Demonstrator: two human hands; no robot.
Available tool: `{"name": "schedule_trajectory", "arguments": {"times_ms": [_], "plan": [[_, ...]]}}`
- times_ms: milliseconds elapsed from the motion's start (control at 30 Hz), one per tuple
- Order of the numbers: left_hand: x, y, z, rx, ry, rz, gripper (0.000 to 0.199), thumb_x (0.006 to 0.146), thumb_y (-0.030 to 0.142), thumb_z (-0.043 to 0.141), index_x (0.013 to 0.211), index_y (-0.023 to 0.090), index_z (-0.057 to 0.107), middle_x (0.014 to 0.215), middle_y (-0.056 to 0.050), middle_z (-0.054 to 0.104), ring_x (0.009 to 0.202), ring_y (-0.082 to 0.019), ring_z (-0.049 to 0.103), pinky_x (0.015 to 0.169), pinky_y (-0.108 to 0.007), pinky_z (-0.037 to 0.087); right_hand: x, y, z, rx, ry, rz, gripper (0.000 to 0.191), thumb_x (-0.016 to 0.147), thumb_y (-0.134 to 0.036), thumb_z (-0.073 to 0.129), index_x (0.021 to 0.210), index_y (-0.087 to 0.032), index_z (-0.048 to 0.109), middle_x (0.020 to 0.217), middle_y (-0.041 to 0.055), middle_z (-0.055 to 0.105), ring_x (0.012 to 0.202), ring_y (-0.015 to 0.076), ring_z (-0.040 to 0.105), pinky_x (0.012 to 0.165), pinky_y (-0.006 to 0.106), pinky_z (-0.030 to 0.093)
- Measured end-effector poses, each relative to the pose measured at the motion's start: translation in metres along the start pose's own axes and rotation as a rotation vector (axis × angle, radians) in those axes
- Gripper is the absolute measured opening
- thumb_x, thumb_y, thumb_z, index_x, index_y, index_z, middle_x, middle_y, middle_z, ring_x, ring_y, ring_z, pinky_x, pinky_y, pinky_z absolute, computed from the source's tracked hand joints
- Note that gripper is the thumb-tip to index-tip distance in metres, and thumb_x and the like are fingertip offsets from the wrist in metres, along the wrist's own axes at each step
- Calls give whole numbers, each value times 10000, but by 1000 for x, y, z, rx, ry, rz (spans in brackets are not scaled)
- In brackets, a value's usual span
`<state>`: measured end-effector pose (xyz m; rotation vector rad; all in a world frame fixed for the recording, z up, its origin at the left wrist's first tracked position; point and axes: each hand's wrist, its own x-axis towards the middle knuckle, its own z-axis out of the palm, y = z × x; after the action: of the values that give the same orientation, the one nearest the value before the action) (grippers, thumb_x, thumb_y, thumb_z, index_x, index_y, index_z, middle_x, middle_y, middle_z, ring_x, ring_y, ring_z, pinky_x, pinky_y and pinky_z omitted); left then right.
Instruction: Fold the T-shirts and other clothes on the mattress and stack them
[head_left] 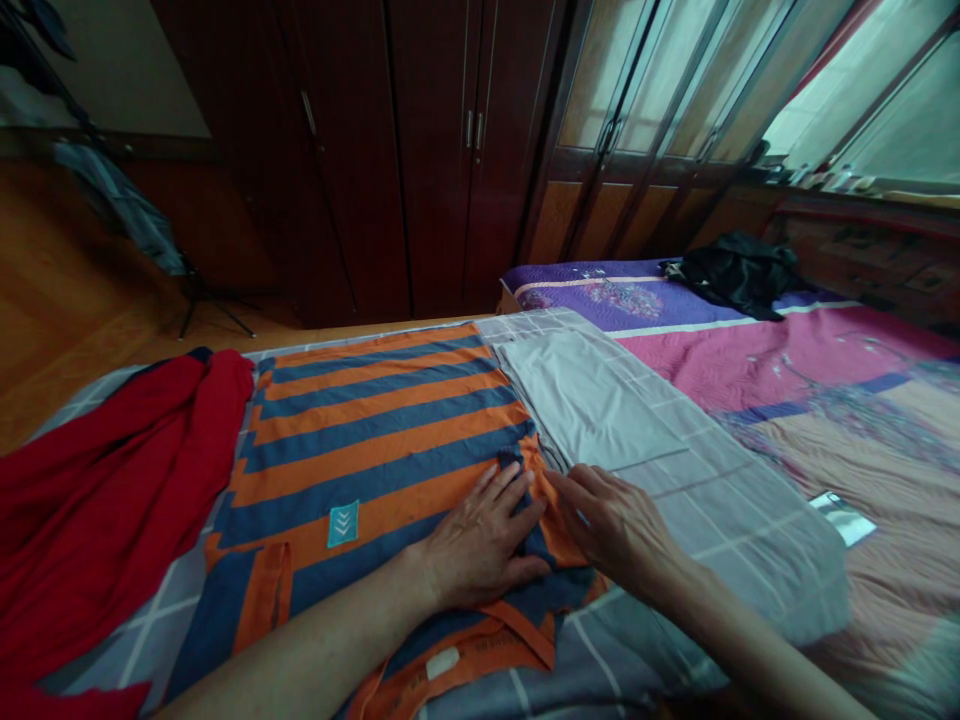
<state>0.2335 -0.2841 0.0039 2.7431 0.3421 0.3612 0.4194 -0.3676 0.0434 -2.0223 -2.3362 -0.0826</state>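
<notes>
An orange and blue striped shirt lies spread on a grey checked cloth, its collar toward me and a teal patch on it. My left hand rests on the shirt near its right edge, fingers apart and lying flat. Just right of it, my right hand has its fingers bent together at the shirt's orange sleeve edge, which it appears to pinch. The tips of those fingers are partly hidden.
A red garment lies on the left and a folded light grey cloth on the right. Farther off are a black garment on a coloured bed cover, a shiny packet, dark wardrobes and a tripod stand.
</notes>
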Motion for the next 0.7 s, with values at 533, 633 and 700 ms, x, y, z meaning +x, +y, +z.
{"name": "schedule_trajectory", "arguments": {"times_ms": [533,633,700], "plan": [[-112,32,-124,172,-113,-364,156,906,226,500,987,186,627,938,-38,645,895,-181,606,860,-333,482,-57,12,9,39,234,-513,630,764,-68,382,1380,-197,397,1229,86,613,1060,201,614,798,317,569],[-167,49,-109,165,-171,-526,303,842,253,583,1144,234,594,1136,-55,634,1037,-226,600,880,-349,500,-51,18,31,-22,267,-545,611,720,-26,374,1300,-181,485,1198,88,631,1038,212,623,797,330,569],[-198,61,-95,193,-162,-596,569,785,283,628,1329,268,462,1347,-76,516,1200,-282,512,954,-415,471,-45,19,43,-50,258,-529,562,710,2,366,1214,-167,548,1155,100,649,1007,220,633,805,349,564]]}}
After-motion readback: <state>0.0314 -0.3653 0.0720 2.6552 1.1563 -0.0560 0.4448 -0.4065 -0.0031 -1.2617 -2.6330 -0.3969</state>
